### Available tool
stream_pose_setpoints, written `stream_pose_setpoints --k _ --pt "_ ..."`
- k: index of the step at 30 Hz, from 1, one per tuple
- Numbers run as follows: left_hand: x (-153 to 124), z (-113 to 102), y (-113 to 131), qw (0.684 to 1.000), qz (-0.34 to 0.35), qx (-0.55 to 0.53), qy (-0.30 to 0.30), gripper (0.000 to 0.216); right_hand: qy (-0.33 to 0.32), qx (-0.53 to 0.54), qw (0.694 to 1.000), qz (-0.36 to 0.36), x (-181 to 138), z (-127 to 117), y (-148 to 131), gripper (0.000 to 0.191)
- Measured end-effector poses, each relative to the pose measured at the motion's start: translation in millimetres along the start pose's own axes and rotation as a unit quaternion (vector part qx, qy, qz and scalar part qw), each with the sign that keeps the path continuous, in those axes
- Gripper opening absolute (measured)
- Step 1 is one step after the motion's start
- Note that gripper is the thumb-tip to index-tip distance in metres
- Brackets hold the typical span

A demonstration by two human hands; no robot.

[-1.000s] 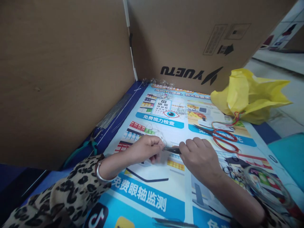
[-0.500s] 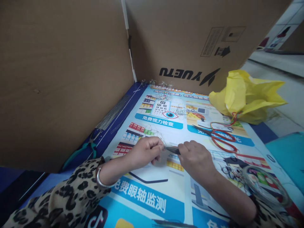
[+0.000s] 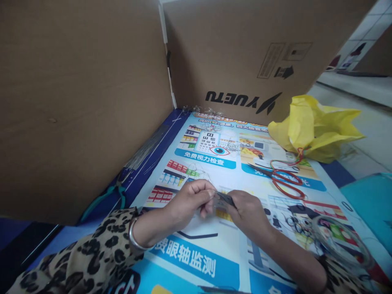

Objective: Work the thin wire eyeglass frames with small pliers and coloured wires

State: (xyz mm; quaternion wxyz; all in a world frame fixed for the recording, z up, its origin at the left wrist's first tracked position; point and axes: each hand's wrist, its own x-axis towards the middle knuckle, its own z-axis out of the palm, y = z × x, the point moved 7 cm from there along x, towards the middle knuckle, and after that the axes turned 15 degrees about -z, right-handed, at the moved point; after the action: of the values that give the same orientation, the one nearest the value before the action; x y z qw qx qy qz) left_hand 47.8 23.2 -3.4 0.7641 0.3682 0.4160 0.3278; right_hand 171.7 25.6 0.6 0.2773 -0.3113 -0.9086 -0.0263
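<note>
Workspace: a printed poster (image 3: 232,179) lies flat as the work surface, boxed in by a left cardboard panel (image 3: 76,102) and a back cardboard panel (image 3: 245,49) that meet in a corner. The right side is open.

Left edge: a wire bundle (image 3: 147,145) and teal-handled pliers (image 3: 107,196) lie along the foot of the left panel.

Back edge: small wire pieces (image 3: 211,112) lie against the back panel.

Right: a yellow bag (image 3: 312,126), with red-handled scissors (image 3: 283,177) just in front of it. A clear coil (image 3: 339,241) lies near the lower right corner. Open poster lies between the hands and the back pieces.

Centre: the left hand (image 3: 191,200) and right hand (image 3: 248,212) are close together, low over the poster.
- The right hand is closed round a dark tool (image 3: 225,199). Its long axis runs across the view, sloping slightly down to the right, with the tip pointing left.
- The left hand's thumb and forefinger are pinched together at that tip. What they pinch is too fine to tell.
- The left wrist carries a silver bangle (image 3: 134,237) and a leopard-print sleeve (image 3: 92,261).
</note>
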Motion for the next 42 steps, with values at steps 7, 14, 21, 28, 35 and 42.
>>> stream_pose_setpoints --k 7,14,21,28,35,42 --pt "-1 5 -5 0.997 -0.005 -0.065 -0.028 0.017 -0.057 0.314 0.929 0.188 -6 23 -4 0.041" --pt "-4 8 -3 0.999 0.011 -0.042 -0.021 0.022 -0.006 0.546 0.794 0.268 -11 34 -23 0.042" --pt "-5 8 -3 1.000 0.002 0.010 -0.018 0.028 0.018 0.720 0.619 0.313 -23 55 -46 0.042" --pt "-8 -1 5 0.995 -0.006 0.104 -0.004 0.018 -0.103 0.577 0.780 0.220 -14 35 -21 0.044" --pt "-8 -4 19 0.979 0.009 0.204 0.011 0.015 -0.114 0.253 0.950 0.140 -4 8 7 0.031" --pt "-8 0 20 0.968 0.010 0.252 -0.005 0.014 -0.107 0.176 0.976 0.071 -1 6 8 0.024"
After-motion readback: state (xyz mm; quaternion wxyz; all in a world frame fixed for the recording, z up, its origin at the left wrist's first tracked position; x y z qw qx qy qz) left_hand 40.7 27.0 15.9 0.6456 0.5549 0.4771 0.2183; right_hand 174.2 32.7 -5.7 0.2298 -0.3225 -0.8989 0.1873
